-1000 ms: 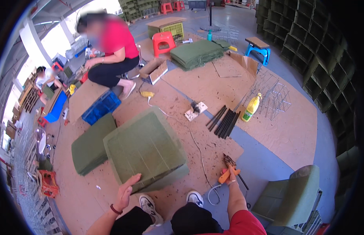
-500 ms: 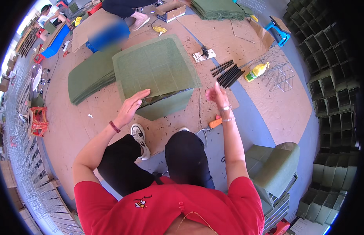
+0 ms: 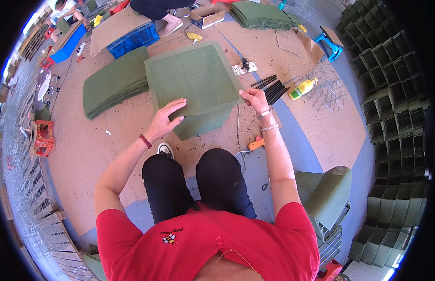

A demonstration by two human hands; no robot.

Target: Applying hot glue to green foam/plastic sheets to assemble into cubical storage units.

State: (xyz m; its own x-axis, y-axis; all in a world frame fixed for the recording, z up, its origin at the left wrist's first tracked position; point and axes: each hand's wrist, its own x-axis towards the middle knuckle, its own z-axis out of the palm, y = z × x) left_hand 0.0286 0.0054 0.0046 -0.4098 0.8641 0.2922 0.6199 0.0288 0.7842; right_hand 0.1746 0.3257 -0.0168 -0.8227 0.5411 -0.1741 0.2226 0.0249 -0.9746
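Observation:
A green fabric-like sheet point(image 3: 191, 70) lies over the top of a green box-shaped piece point(image 3: 203, 124) in front of my knees. My left hand point(image 3: 167, 119) rests at the sheet's near left edge, fingers stretched out and thumb apart, so it is open. At the right corner of the sheet, my right hand point(image 3: 256, 100) pinches the edge between thumb and fingers. Just beyond that hand lies a bundle of black sticks point(image 3: 275, 91). An orange glue gun point(image 3: 256, 144) with a cord rests on the floor nearer to me.
Stacked green sheets point(image 3: 116, 84) lie to the left, another stack point(image 3: 262, 15) far off. A yellow bottle point(image 3: 303, 89) stands beside wire frames point(image 3: 330, 96). A green-covered frame point(image 3: 327, 201) is by my right side; green box pieces point(image 3: 390, 122) pile up beyond. People sit at the back.
My right hand has moved in and closed on the sheet's corner. The sheet's near edge has come down over the box opening. My left leg has shifted toward the right.

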